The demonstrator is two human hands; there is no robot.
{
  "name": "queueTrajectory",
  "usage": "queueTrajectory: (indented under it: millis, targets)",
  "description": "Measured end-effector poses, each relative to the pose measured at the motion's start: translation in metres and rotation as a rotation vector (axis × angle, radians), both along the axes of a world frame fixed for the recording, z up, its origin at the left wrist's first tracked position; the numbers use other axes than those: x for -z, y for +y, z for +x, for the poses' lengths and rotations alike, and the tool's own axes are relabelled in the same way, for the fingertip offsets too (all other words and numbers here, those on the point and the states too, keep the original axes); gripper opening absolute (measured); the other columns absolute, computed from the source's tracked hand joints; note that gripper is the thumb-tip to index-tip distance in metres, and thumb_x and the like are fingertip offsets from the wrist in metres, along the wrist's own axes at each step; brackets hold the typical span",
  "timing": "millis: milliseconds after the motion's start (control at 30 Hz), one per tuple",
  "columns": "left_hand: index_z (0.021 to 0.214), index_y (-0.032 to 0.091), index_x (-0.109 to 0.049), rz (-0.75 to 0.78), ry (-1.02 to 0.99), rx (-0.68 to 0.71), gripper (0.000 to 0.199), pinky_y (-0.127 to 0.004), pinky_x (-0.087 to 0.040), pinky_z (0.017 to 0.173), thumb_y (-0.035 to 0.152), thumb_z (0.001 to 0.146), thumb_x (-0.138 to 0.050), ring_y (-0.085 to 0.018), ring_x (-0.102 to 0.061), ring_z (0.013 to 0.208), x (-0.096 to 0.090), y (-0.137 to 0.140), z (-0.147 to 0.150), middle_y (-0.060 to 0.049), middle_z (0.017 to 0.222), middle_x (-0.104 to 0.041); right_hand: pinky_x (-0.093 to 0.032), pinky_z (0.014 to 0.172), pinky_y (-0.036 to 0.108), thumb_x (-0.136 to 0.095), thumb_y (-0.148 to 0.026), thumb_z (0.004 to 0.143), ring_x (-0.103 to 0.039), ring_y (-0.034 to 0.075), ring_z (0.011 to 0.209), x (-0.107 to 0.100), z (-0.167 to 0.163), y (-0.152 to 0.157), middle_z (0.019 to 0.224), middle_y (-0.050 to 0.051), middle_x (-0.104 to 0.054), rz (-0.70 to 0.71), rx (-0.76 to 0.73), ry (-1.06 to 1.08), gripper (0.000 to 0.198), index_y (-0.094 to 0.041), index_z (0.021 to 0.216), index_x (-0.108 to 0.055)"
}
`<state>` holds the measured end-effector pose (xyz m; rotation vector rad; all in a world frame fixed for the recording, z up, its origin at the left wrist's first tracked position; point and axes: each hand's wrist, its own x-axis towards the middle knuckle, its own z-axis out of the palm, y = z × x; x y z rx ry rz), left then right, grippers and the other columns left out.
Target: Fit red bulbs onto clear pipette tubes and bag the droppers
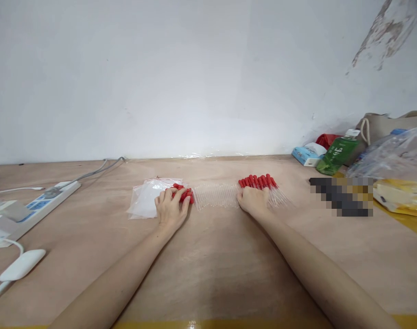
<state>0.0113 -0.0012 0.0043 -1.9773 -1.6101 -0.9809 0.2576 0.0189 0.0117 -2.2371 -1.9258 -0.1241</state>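
On the left, my left hand (170, 208) lies over a small heap of red rubber bulbs (188, 195), its thumb and fingers curled around some of them. Clear plastic bags (141, 201) lie beneath and beside that hand. A row of clear thin glass tubes (217, 195) stretches side by side between my two hands. At the row's right end my right hand (252, 200) is closed, knuckles up; its fingertips are hidden. Just behind and to the right of it lie several droppers (263, 182), clear tubes capped with red bulbs, pointing away from me.
A white power strip (45, 205) with plugs and cables sits at the left, near a white cable piece (23, 265). Along the right stand a tissue pack (306, 155), a green bottle (339, 153) and plastic bags (397, 155). A wall (195, 82) closes off the back.
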Motion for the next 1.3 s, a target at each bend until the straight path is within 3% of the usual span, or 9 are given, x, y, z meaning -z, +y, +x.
queueTrajectory:
  millis: [233, 400, 500, 633, 800, 933, 1000, 1100, 1300]
  targets:
    - [0.104, 0.028, -0.062, -0.032, 0.171, 0.075, 0.024, -0.042, -0.026, 0.079, 0.027, 0.085, -0.047, -0.028, -0.043, 0.1, 0.003, 0.008, -0.004, -0.008, 0.112, -0.056, -0.022, 0.072, 0.038, -0.033, -0.028, 0.083, -0.06, 0.024, 0.066, 0.006, -0.001, -0.001, 0.072, 0.016, -0.065, 0.057, -0.007, -0.039, 0.035, -0.01, 0.078, -0.062]
    - [0.102, 0.027, -0.062, -0.007, 0.188, 0.151, 0.022, -0.045, -0.024, 0.08, 0.023, 0.086, -0.046, -0.025, -0.049, 0.093, 0.006, 0.01, -0.007, -0.005, 0.103, -0.064, -0.022, 0.071, 0.037, -0.036, -0.026, 0.081, -0.058, 0.021, 0.057, 0.01, -0.002, -0.002, 0.064, 0.013, -0.064, 0.109, -0.021, -0.062, 0.031, -0.009, 0.073, -0.06]
    - [0.102, 0.025, -0.061, 0.046, 0.124, 0.178, 0.022, -0.046, -0.025, 0.083, 0.02, 0.085, -0.047, -0.024, -0.052, 0.09, 0.007, 0.012, -0.008, -0.005, 0.096, -0.066, -0.022, 0.07, 0.038, -0.034, -0.025, 0.083, -0.056, 0.021, 0.055, 0.013, 0.0, -0.002, 0.062, 0.014, -0.063, 0.169, -0.019, -0.079, 0.032, -0.009, 0.072, -0.059]
    - [0.104, 0.021, -0.059, 0.114, -0.114, 0.316, 0.023, -0.041, -0.034, 0.085, 0.018, 0.085, -0.047, -0.021, -0.054, 0.093, 0.008, 0.005, -0.005, -0.007, 0.097, -0.063, -0.023, 0.071, 0.038, -0.031, -0.028, 0.085, -0.054, 0.021, 0.06, 0.017, 0.004, 0.001, 0.065, 0.013, -0.062, 0.386, -0.011, -0.051, 0.031, -0.009, 0.076, -0.055]
    - [0.109, 0.019, -0.056, -0.182, -0.184, 0.717, 0.027, -0.03, -0.045, 0.082, 0.016, 0.086, -0.043, -0.016, -0.055, 0.094, 0.003, -0.022, 0.001, -0.007, 0.102, -0.059, -0.029, 0.074, 0.035, -0.028, -0.03, 0.088, -0.051, 0.016, 0.059, 0.024, 0.005, -0.013, 0.067, 0.006, -0.06, 0.567, -0.218, 0.248, 0.029, -0.014, 0.079, -0.051]
    - [0.107, 0.02, -0.057, -0.439, -0.035, 0.883, 0.029, -0.028, -0.047, 0.08, 0.014, 0.086, -0.038, -0.015, -0.057, 0.091, -0.005, -0.038, 0.001, -0.007, 0.1, -0.06, -0.038, 0.07, 0.031, -0.031, -0.031, 0.088, -0.054, 0.017, 0.069, 0.03, 0.002, -0.047, 0.073, 0.007, -0.062, 0.493, -0.581, 0.357, 0.029, -0.017, 0.083, -0.055]
    - [0.106, 0.019, -0.057, -0.487, -0.024, 0.863, 0.027, -0.029, -0.047, 0.077, 0.017, 0.084, -0.041, -0.016, -0.057, 0.088, -0.007, -0.039, 0.003, -0.007, 0.097, -0.06, -0.04, 0.071, 0.031, -0.033, -0.028, 0.089, -0.056, 0.017, 0.076, 0.031, 0.003, -0.063, 0.082, 0.007, -0.063, 0.481, -0.697, 0.369, 0.026, -0.018, 0.097, -0.056]
    - [0.107, 0.018, -0.057, -0.407, -0.055, 0.747, 0.032, -0.033, -0.046, 0.078, 0.029, 0.077, -0.056, -0.019, -0.054, 0.089, -0.004, -0.037, 0.01, -0.008, 0.098, -0.056, -0.041, 0.072, 0.031, -0.034, -0.019, 0.089, -0.056, 0.016, 0.08, 0.031, 0.005, -0.074, 0.09, 0.007, -0.063, 0.489, -0.792, 0.373, 0.028, -0.019, 0.109, -0.053]
    - [0.086, 0.019, -0.065, -0.348, -0.041, 0.665, 0.017, -0.031, -0.044, 0.074, 0.026, 0.083, -0.05, -0.017, -0.05, 0.083, 0.007, -0.037, 0.026, -0.007, 0.092, -0.052, -0.037, 0.074, 0.032, -0.039, -0.018, 0.087, -0.054, 0.014, 0.077, 0.026, 0.004, -0.071, 0.085, 0.005, -0.062, 0.438, -0.803, 0.355, 0.019, -0.018, 0.092, -0.058]
